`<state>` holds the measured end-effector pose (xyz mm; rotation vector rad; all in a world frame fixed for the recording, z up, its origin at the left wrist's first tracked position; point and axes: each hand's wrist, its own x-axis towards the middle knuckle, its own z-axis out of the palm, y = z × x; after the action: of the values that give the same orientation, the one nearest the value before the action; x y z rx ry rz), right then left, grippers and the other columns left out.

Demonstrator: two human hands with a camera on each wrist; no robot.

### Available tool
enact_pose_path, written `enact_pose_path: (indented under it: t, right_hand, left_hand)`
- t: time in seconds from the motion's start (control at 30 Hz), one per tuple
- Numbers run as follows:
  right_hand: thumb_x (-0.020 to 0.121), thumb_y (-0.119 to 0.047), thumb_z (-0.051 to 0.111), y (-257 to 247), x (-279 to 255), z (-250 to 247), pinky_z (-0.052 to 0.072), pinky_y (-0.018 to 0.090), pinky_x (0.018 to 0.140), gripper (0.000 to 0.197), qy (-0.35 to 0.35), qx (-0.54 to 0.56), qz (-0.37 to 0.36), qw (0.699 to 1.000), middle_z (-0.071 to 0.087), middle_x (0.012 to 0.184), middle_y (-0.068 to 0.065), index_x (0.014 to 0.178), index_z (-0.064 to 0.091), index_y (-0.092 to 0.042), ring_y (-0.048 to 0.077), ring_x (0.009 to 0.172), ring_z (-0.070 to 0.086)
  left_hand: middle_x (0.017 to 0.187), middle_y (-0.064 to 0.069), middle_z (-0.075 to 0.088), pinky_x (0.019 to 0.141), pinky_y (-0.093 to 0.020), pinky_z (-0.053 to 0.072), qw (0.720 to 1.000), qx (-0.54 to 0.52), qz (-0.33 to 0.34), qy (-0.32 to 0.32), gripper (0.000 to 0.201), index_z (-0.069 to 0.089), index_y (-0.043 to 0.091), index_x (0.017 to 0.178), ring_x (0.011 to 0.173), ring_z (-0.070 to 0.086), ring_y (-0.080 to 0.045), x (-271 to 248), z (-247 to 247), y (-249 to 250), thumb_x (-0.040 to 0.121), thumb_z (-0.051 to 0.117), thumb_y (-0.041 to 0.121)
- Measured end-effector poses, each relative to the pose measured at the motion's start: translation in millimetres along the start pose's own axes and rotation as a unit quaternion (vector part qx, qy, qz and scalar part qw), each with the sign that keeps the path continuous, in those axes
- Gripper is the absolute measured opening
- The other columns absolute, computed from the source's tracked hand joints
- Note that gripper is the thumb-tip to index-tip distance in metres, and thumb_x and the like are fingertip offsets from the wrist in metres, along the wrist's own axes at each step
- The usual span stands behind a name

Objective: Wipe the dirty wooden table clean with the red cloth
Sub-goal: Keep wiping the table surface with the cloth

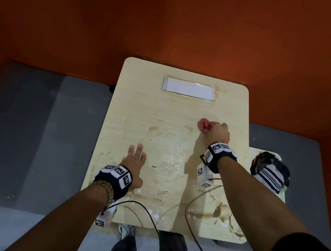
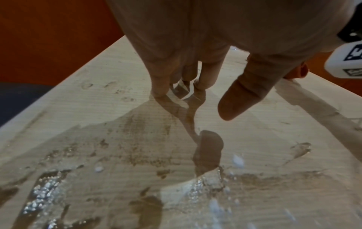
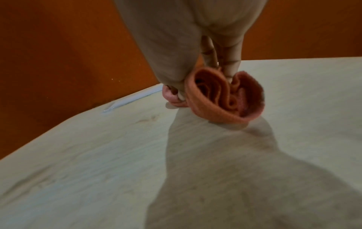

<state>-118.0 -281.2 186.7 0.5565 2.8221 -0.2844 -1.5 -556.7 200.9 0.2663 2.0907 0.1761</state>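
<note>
Both hands engaged: your right hand (image 1: pixel 217 131) clutches the red cloth (image 1: pixel 203 125) mid-wipe; left hand (image 1: pixel 134 163) lies spread on the tabletop (image 1: pixel 171 139). Next, work toward near-edge stains (image 1: pixel 220 214).

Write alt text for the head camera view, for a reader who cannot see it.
Seen from above, the right hand grips a bunched red cloth on a smeared wooden table. The left hand rests flat, fingers spread, near the left edge. Brown stains remain at the near right corner.

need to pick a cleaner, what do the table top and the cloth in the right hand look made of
Table top: pale wood or wood-look laminate, smooth; faint grain lines, wet smears glinting. Red cloth: soft, fuzzy fabric, maybe fleece or microfibre; bunches in thick folds in the right hand.
</note>
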Motion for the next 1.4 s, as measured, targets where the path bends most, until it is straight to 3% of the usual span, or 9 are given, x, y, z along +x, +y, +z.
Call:
enact_pose_path:
  t: [0.1,0.2,0.4,0.63,0.73,0.9,1.07,1.2,1.4]
  right_hand:
    - [0.085,-0.017,0.057,-19.4,-4.5,6.9,0.051,0.035,0.070,0.015,-0.010,0.027,0.015,0.999,0.063,0.101,0.015,0.087,0.070,-0.009,0.035,0.084,0.064]
    - [0.085,-0.014,0.052,-59.8,-20.4,17.6,0.051,0.035,0.070,0.016,-0.032,0.030,-0.039,0.998,0.068,0.095,0.016,0.074,0.063,-0.013,0.034,0.083,0.066]
    - [0.090,-0.015,0.053,-113.4,-56.1,28.8,0.047,0.038,0.076,0.019,-0.067,0.026,-0.170,0.983,0.054,0.109,0.015,0.105,0.064,-0.012,0.037,0.090,0.060]
    - [0.080,-0.017,0.051,-11.9,-5.6,-7.2,0.052,0.040,0.077,0.017,0.027,0.056,0.036,0.997,0.060,0.104,0.017,0.090,0.064,-0.015,0.040,0.087,0.062]
    - [0.080,-0.015,0.053,-0.4,6.3,-8.9,0.051,0.039,0.076,0.020,0.033,0.060,0.073,0.995,0.062,0.103,0.020,0.093,0.068,-0.009,0.040,0.089,0.062]
    - [0.081,-0.013,0.046,-79.6,-24.2,6.9,0.039,0.031,0.065,0.016,-0.008,0.041,-0.040,0.998,0.063,0.098,0.014,0.066,0.051,-0.016,0.034,0.075,0.061]
    - [0.090,-0.016,0.052,-156.8,-74.2,27.6,0.047,0.034,0.075,0.020,-0.069,0.035,-0.218,0.973,0.050,0.092,0.006,0.091,0.072,-0.021,0.035,0.084,0.062]
    - [0.089,-0.014,0.054,-149.7,-80.2,31.5,0.047,0.035,0.072,0.022,-0.106,-0.028,-0.298,0.948,0.057,0.100,0.011,0.104,0.070,-0.017,0.037,0.089,0.062]
    - [0.086,-0.019,0.056,-93.4,-23.3,-4.5,0.050,0.036,0.070,0.018,-0.034,-0.008,-0.141,0.989,0.066,0.097,0.016,0.093,0.070,-0.009,0.037,0.087,0.064]
  left_hand:
    - [0.153,-0.006,-0.036,0.121,-0.047,0.007,1.000,0.011,-0.009,0.000,0.094,-0.013,0.014,0.153,0.144,-0.026,-0.034,-0.9,-0.1,4.1,0.086,0.054,0.015]
    - [0.154,-0.007,-0.035,0.121,-0.048,0.009,1.000,0.011,-0.015,-0.004,0.093,-0.012,0.012,0.153,0.144,-0.026,-0.035,-0.4,-2.2,7.6,0.087,0.054,0.016]
    - [0.155,-0.007,-0.033,0.120,-0.050,0.013,1.000,0.008,-0.014,0.002,0.095,-0.009,0.011,0.153,0.144,-0.024,-0.036,0.5,-3.5,7.6,0.083,0.055,0.014]
    - [0.154,-0.006,-0.035,0.121,-0.047,0.012,1.000,0.013,-0.003,0.002,0.093,-0.011,0.014,0.153,0.144,-0.026,-0.033,0.0,-2.8,1.7,0.085,0.053,0.015]
    - [0.154,-0.006,-0.035,0.121,-0.048,0.010,1.000,0.011,-0.005,0.004,0.093,-0.010,0.014,0.153,0.144,-0.025,-0.033,-0.8,-2.5,3.6,0.086,0.054,0.017]
    - [0.154,-0.006,-0.034,0.121,-0.048,0.010,1.000,0.001,-0.004,0.015,0.094,-0.009,0.014,0.153,0.144,-0.024,-0.034,-0.2,1.4,1.2,0.085,0.056,0.016]
    - [0.157,-0.008,-0.027,0.117,-0.047,0.025,0.998,-0.035,-0.024,0.039,0.096,-0.009,0.013,0.153,0.148,-0.008,-0.035,-10.9,-5.6,8.8,0.085,0.058,0.012]
    - [0.159,-0.002,-0.023,0.117,-0.042,0.027,0.999,-0.019,0.011,0.034,0.092,-0.002,0.020,0.155,0.148,-0.014,-0.031,-5.2,-8.2,-4.3,0.083,0.055,0.015]
    - [0.162,0.001,-0.005,0.120,-0.034,0.018,0.995,-0.016,-0.006,0.095,0.076,0.006,0.022,0.155,0.149,0.008,-0.027,-15.2,-32.5,-39.6,0.093,0.049,0.018]
